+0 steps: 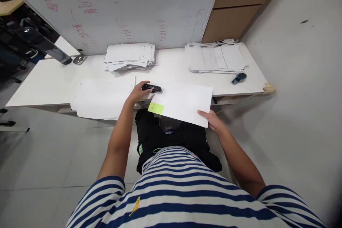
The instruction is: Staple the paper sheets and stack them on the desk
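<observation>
A black stapler (151, 88) is gripped in my left hand (139, 92), and its front end lies over the top left part of a white sheet of paper (181, 101). Whether its jaws are pressed together I cannot tell. My right hand (211, 118) pinches the lower right edge of that paper, thumb on top and fingers underneath. The sheet juts out past the table's front edge, over my lap. A yellow-green sticky note (155, 108) with small writing is at its lower left corner.
On the white table (48, 82) lie a stack of papers (129, 55), another stack (213, 57) and loose sheets (101, 96) overhanging the front edge. A dark wristwatch-like object (239, 78), a bottle (40, 42) and a computer mouse (79, 59) are there too. Behind stands a whiteboard (133, 3).
</observation>
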`<action>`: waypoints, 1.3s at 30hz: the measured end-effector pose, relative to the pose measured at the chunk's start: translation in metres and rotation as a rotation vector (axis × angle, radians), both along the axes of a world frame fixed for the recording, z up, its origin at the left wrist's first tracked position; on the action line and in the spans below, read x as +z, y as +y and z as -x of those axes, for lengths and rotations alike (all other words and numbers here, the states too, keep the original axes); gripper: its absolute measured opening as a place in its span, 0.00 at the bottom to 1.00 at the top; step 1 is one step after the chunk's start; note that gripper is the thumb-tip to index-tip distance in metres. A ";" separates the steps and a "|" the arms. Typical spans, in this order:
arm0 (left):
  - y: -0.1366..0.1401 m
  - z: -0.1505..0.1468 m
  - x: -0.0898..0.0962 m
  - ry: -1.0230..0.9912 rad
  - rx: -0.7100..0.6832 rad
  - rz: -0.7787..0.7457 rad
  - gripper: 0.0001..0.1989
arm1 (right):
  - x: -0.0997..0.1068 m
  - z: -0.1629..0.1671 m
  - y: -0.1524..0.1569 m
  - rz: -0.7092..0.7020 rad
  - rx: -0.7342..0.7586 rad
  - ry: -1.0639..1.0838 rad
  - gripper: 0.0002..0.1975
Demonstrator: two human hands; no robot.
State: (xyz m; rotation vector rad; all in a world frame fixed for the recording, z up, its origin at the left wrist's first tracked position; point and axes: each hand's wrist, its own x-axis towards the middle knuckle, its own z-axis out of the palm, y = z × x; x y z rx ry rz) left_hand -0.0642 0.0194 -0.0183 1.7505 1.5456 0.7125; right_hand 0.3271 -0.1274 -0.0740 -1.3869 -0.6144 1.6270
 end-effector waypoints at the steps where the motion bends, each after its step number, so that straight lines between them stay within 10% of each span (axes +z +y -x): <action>1: 0.002 0.001 0.007 -0.015 -0.001 0.040 0.28 | 0.000 -0.001 -0.002 0.003 -0.003 0.009 0.23; 8: 0.025 -0.049 0.037 0.069 0.123 -0.039 0.21 | -0.005 0.004 -0.015 -0.020 -0.001 0.022 0.24; 15: 0.045 -0.096 0.007 0.479 0.171 -0.142 0.21 | -0.008 0.010 -0.023 -0.020 -0.018 -0.022 0.24; 28: 0.050 -0.094 -0.021 0.415 0.157 -0.265 0.21 | -0.017 0.024 -0.037 0.030 -0.101 0.005 0.24; 36: 0.050 -0.065 0.003 0.000 0.143 -0.340 0.28 | -0.012 0.033 -0.044 -0.011 -0.196 -0.028 0.22; 39: 0.028 -0.043 0.002 0.133 0.039 -0.477 0.27 | -0.006 0.030 -0.039 -0.048 -0.249 -0.029 0.23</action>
